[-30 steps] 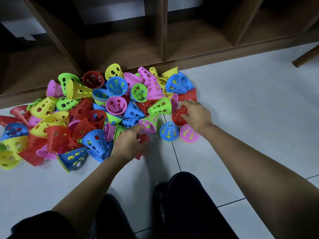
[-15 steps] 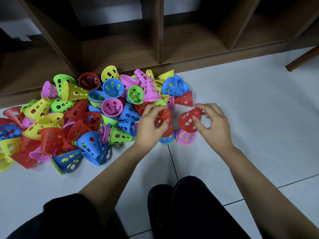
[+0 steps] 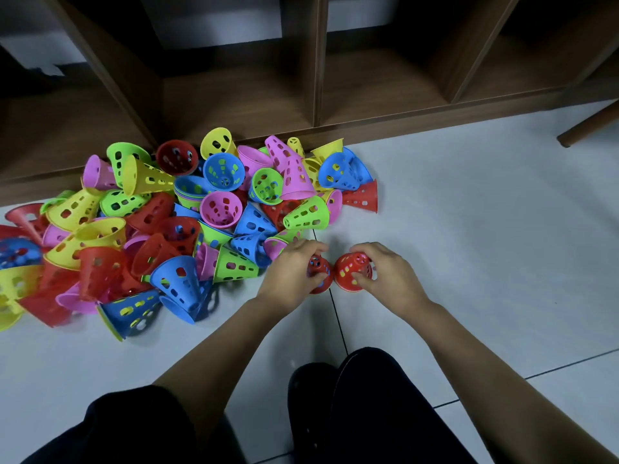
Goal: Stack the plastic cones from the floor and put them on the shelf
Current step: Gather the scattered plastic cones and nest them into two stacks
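Note:
A heap of perforated plastic cones (image 3: 187, 226) in red, blue, green, yellow and pink lies on the white tiled floor against the brown wooden shelf (image 3: 234, 105). My left hand (image 3: 291, 272) grips a red cone (image 3: 320, 271) standing on the floor, with blue showing through its holes. Beside it my right hand (image 3: 388, 276) grips a second red cone (image 3: 350, 271), with yellow dots showing through its holes. The two red cones stand side by side just in front of the heap's right end. What lies under each is hidden.
The shelf's low compartments (image 3: 375, 85) stand open and dark behind the heap. A wooden furniture leg (image 3: 589, 125) slants in at the far right. My knees in dark trousers (image 3: 368, 406) fill the bottom. Bare floor tiles (image 3: 485, 212) spread to the right.
Both hands lifted a red cone each from the heap's edge and brought them down over the blue and pink cones standing on the floor, which are now covered.

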